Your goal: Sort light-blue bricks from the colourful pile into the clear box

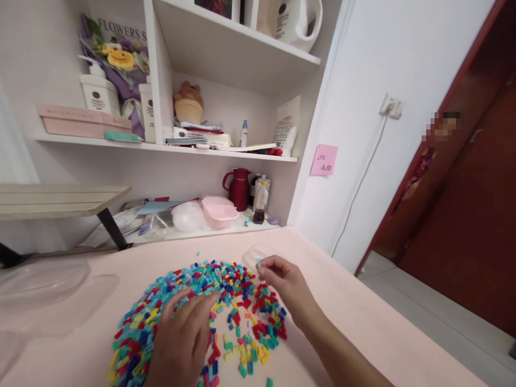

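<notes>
A wide heap of small coloured plastic pieces (169, 285) in blue, red, yellow and green lies on the pink tabletop. Over its near side my left hand (181, 333) rests with the fingers apart, and I see nothing held in it. My right hand (284, 279) is at the right edge of the heap, thumb and fingertips pinched on a small light-blue piece (258, 264). Just behind those fingertips is a shallow clear plastic tray (250, 252), partly hidden by the hand. Loose yellow and green pieces (245, 349) are scattered between my two hands.
Clear plastic containers (44, 279) stand on the left, below a small wooden stand (60, 201). Behind the table, a shelf holds a pink bowl (220, 210), a red jug (238, 189) and a bottle (261, 203). A blurred figure (421, 166) shows at the doorway.
</notes>
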Motion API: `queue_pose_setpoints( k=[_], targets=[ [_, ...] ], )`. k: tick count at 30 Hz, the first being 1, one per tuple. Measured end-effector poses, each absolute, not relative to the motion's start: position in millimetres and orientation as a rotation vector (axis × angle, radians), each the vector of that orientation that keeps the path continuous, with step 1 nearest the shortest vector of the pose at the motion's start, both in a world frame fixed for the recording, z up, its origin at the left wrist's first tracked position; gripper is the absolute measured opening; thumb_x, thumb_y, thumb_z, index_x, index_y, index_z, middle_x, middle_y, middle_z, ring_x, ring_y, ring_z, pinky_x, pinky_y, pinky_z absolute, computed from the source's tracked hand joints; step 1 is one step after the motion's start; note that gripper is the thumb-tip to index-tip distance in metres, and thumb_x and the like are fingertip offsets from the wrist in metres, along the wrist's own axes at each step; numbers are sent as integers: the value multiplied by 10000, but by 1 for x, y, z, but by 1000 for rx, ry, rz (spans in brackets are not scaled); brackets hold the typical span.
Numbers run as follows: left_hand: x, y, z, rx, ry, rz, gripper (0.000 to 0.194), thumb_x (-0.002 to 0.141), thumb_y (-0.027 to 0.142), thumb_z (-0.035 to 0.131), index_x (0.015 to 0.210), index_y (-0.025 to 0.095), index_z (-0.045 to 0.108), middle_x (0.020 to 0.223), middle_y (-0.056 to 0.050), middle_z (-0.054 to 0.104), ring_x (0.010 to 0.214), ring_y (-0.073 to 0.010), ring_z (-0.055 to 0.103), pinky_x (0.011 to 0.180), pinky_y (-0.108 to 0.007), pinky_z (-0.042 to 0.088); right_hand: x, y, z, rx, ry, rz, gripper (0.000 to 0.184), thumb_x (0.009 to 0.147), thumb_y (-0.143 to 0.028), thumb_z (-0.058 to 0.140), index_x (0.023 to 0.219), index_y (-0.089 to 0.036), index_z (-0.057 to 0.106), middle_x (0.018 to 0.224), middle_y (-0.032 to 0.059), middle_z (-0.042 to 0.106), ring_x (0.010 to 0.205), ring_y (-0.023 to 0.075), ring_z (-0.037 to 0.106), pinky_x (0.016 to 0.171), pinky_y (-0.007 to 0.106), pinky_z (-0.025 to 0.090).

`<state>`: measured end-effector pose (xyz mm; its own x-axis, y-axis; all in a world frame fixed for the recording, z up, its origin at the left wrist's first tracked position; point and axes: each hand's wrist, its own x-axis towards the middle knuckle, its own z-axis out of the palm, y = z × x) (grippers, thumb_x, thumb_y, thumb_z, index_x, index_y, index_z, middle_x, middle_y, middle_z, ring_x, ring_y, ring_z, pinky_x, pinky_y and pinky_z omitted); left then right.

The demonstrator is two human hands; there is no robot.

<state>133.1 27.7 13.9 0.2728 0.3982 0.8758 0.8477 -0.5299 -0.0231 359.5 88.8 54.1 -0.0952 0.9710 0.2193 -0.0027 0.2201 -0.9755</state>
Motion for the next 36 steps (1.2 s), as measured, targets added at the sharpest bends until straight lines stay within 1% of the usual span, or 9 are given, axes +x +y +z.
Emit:
queue_pose_setpoints(
  k=[6,10,14,18,20,23,25,32,36],
  targets=[
    [127,31,9,-1913,-1289,-1370,216,892,215,498,1060,255,627,887,5,748,864,-188,661,893,-376,468,396,113,55,-1135,-1448,493,260,822,-443,634,875,-197,702,1014,88,670,956,250,586,878,393,426],
    [126,32,8,-1828,-1391,-1482,181,897,244,503,1007,258,645,865,-5,739,873,-203,647,861,-382,467,405,128,38,-1233,-1570,286,272,862,-418,570,923,-206,729,1057,107,639,1015,276,568,914,445,420],
    [122,32,9,-1817,-1404,-1515,181,899,226,500,1018,257,632,835,-1,724,869,-202,639,884,-386,448,408,135,29,-1323,-1619,154,328,901,-349,487,1104,-208,703,1136,118,596,1101,285,535,959,470,401],
    [120,30,19,-1871,-1401,-1499,347,910,183,445,1231,253,558,1064,-43,694,1007,-207,622,944,-397,434,397,125,35,-1230,-1625,181,344,925,-313,441,1150,-194,672,1138,120,604,1066,264,558,927,433,430],
    [120,29,28,-1815,-1444,-1568,462,919,195,432,1377,251,442,1229,-82,618,1125,-228,577,991,-427,417,383,113,37,-1117,-1720,259,305,929,-291,448,1103,-204,684,1076,104,644,1008,245,585,886,398,447],
    [120,27,40,-1733,-1500,-1666,555,932,231,434,1470,255,300,1329,-110,531,1218,-249,519,1035,-462,393,357,93,34,-967,-1930,401,242,912,-242,494,1022,-224,709,974,78,692,952,230,602,862,377,445],
    [119,25,43,-1727,-1554,-1690,539,940,246,429,1464,248,302,1327,-114,526,1222,-248,514,1043,-466,387,343,82,29,-910,-2031,487,219,889,-209,533,1000,-231,720,947,67,705,926,221,605,853,369,444],
    [123,18,25,-1808,-1629,-1750,309,952,218,378,1215,238,539,1063,-42,648,1014,-184,610,948,-377,455,325,68,21,-785,-2245,643,175,868,-179,609,977,-247,729,896,31,708,880,186,615,856,339,433],
    [126,18,15,-1932,-1532,-1713,309,936,164,364,1145,240,578,995,-22,670,916,-170,650,872,-355,495,324,61,24,-696,-2362,578,325,891,-132,541,1133,-292,689,1056,51,644,942,177,583,852,318,443]
  ],
)
